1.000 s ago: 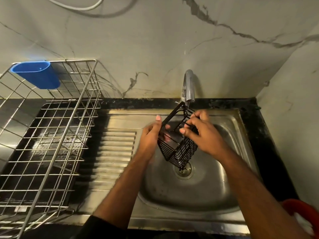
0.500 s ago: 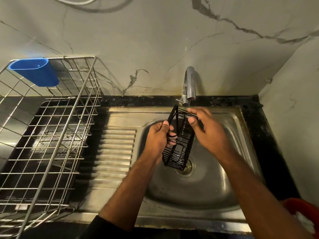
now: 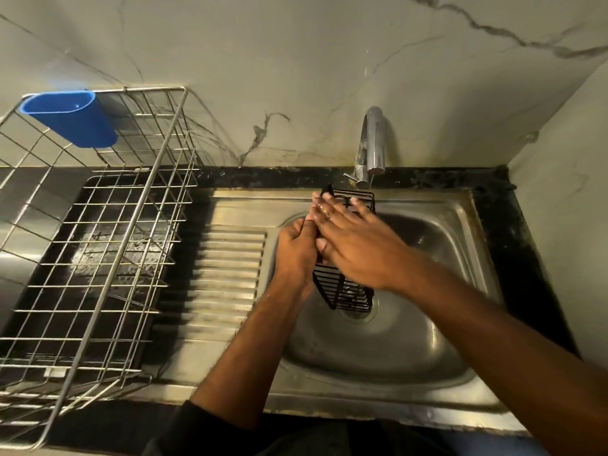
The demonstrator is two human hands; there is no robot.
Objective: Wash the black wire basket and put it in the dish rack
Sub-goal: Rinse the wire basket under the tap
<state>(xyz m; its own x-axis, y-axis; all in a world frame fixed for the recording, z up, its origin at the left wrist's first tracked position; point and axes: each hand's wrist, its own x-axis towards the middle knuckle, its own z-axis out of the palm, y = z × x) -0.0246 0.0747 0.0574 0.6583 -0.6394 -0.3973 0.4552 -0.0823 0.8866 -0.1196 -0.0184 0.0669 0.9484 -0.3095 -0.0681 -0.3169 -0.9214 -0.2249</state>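
The black wire basket (image 3: pixel 348 292) hangs upright over the steel sink (image 3: pixel 394 340), its top rim just under the tap (image 3: pixel 371 143), from which a thin stream of water falls. My left hand (image 3: pixel 296 250) grips the basket's left side, fingers curled round the wires. My right hand (image 3: pixel 352 238) lies across the basket's front with straight, spread fingers pressing on the wires, and it hides the basket's middle. The wire dish rack (image 3: pixel 98 258) stands on the counter to the left of the sink.
A blue plastic holder (image 3: pixel 72 121) hangs on the rack's back left corner. The ribbed steel drainboard (image 3: pixel 227 274) lies between rack and sink bowl. Marble walls close in behind and on the right. The drain sits below the basket.
The basket has turned more upright and risen toward the tap. My right hand has slid from its top edge across its front, fingers now flat over the wires.
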